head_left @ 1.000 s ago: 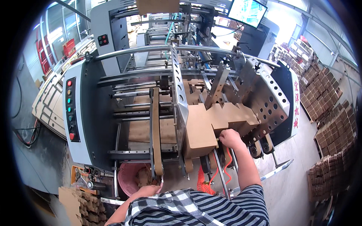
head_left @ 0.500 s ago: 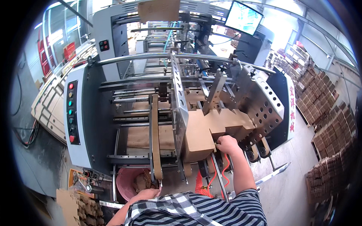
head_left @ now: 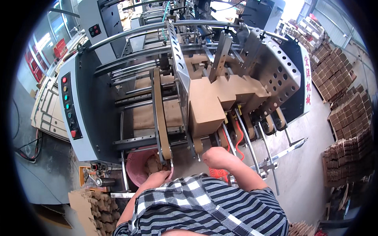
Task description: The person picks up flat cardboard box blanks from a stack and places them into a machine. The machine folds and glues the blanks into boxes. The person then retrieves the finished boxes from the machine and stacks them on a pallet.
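Fingers curled inward, your right hand (head_left: 219,158) is apart from the stack of brown cardboard carton blanks (head_left: 206,112), which sits in the machine (head_left: 83,118) between perforated metal side plates (head_left: 271,59). Your left hand (head_left: 158,179) is at the pink basket's (head_left: 133,171) rim; whether either hand pinches anything cannot be told.

Single fisheye view from your head, tilted down and forward.
It looks closely over your striped shirt (head_left: 236,192) at the near end of the carton machine (head_left: 88,106), while cardboard stacks (head_left: 334,72) stand farther off along the right rim.
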`<action>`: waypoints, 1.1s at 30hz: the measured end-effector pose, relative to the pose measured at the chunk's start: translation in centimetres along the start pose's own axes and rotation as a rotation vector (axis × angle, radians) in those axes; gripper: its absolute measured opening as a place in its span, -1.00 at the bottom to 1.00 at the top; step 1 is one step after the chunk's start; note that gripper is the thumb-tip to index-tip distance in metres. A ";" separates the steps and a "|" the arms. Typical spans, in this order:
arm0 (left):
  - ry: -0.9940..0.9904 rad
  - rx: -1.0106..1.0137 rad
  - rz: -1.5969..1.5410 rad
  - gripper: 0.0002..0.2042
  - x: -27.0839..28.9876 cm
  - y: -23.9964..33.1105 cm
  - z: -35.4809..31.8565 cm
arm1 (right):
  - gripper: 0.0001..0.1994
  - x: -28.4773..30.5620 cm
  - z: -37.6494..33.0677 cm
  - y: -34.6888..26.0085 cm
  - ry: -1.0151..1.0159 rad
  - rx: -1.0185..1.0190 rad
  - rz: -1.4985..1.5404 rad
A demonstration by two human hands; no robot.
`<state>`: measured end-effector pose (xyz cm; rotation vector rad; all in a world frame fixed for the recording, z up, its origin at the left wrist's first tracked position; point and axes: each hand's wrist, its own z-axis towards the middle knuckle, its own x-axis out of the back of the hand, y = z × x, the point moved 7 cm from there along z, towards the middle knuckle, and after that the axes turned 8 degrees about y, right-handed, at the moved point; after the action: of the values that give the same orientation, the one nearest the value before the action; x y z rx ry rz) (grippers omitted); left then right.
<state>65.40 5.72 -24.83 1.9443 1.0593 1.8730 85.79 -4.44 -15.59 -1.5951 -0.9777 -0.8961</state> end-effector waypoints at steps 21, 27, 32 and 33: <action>0.005 0.096 -0.011 -0.67 -0.3 -0.2 -2.7 | -0.80 0.6 2.5 6.0 0.751 -0.429 0.017; 0.055 0.072 -0.032 -0.69 -0.6 -0.6 -2.9 | -0.81 1.4 3.3 8.9 0.881 -0.511 -0.016; 0.023 0.093 -0.015 -0.69 -0.9 -1.1 -2.8 | -0.84 1.0 3.5 9.2 0.940 -0.516 -0.025; 0.022 0.088 -0.019 -0.69 -0.9 -1.0 -2.7 | -0.83 1.1 3.4 9.1 0.972 -0.490 -0.036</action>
<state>62.56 5.03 -25.74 1.9575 1.1821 1.8715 94.77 -2.36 -18.67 -1.2442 -0.0893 -1.7893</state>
